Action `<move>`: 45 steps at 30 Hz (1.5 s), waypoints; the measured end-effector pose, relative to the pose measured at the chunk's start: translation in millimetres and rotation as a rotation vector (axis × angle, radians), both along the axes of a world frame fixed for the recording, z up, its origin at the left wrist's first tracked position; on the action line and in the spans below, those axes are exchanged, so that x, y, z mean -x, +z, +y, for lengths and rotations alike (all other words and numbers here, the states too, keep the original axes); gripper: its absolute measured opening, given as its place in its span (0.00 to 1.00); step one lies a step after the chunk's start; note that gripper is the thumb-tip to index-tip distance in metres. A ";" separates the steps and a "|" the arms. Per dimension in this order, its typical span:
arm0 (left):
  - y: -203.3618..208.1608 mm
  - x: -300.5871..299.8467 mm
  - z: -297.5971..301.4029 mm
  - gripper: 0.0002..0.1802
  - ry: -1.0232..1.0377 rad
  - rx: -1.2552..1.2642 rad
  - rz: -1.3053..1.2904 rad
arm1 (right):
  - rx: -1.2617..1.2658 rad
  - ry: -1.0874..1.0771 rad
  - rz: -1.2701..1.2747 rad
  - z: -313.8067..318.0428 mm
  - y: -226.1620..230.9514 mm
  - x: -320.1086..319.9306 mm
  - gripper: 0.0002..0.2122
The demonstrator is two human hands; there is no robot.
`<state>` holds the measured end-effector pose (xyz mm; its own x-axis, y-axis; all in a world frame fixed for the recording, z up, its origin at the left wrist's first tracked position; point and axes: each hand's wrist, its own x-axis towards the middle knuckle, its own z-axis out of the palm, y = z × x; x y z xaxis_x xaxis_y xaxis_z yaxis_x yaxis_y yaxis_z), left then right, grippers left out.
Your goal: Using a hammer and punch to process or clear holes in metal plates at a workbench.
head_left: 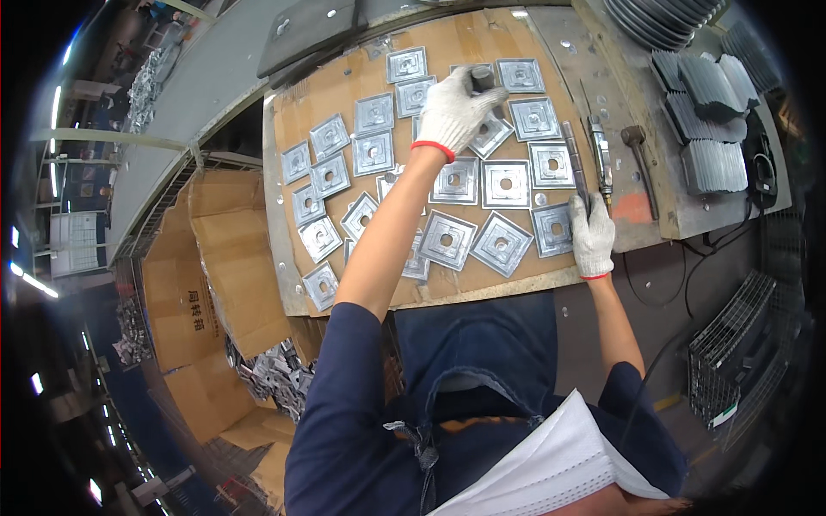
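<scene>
Square silver metal plates (506, 184), most with a round centre hole, lie in uneven rows on a cardboard sheet (297, 95) covering the table. My left hand (454, 110), in a white knit glove with a red cuff, reaches over the far plates. Its fingers close round a dark grey cylindrical piece (483, 78), whose lower part is hidden. At the near right edge, my gloved right hand (592, 236) grips the lower end of a long, narrow, dark metal bar (575, 159). The nearest plate (551, 230) lies just left of that hand.
Right of the bar lie a slim silver tool (601, 159) and a hammer (637, 159). Stacked grey ribbed parts (714, 163) and black rings (662, 21) stand farther right. Lower left, an open cardboard box (241, 249) stands by metal pieces (280, 374). A wire basket (731, 344) sits lower right.
</scene>
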<state>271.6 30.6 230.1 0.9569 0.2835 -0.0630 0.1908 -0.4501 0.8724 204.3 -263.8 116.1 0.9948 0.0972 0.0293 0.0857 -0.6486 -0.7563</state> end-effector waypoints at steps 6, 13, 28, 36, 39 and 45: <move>-42.4 -34.8 -27.5 0.32 -0.088 -0.123 -0.107 | -0.158 -0.077 -0.078 3.8 -14.6 2.5 0.18; -40.9 -39.6 -45.6 0.30 -0.123 -0.090 -0.025 | -0.153 -0.092 -0.029 3.9 -8.8 3.0 0.20; -44.8 -46.2 -39.6 0.25 -0.257 -0.334 0.045 | -0.131 -0.059 -0.110 3.0 -14.8 3.9 0.18; -62.7 -43.2 -40.5 0.25 -0.240 -0.344 -0.087 | -0.203 0.084 -0.087 2.8 21.0 -21.2 0.14; -60.7 -49.2 -28.6 0.23 -0.325 -0.371 -0.051 | -0.202 0.190 -0.143 16.6 75.5 -46.7 0.17; -61.1 -47.2 -49.1 0.25 -0.258 -0.393 -0.062 | -0.186 0.166 -0.226 23.4 141.7 -82.3 0.20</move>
<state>318.8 -18.5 169.1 0.9978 0.0269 0.0606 -0.0175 -0.7740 0.6329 286.6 -240.4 257.7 0.9322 0.2298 0.2798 0.3577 -0.4643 -0.8103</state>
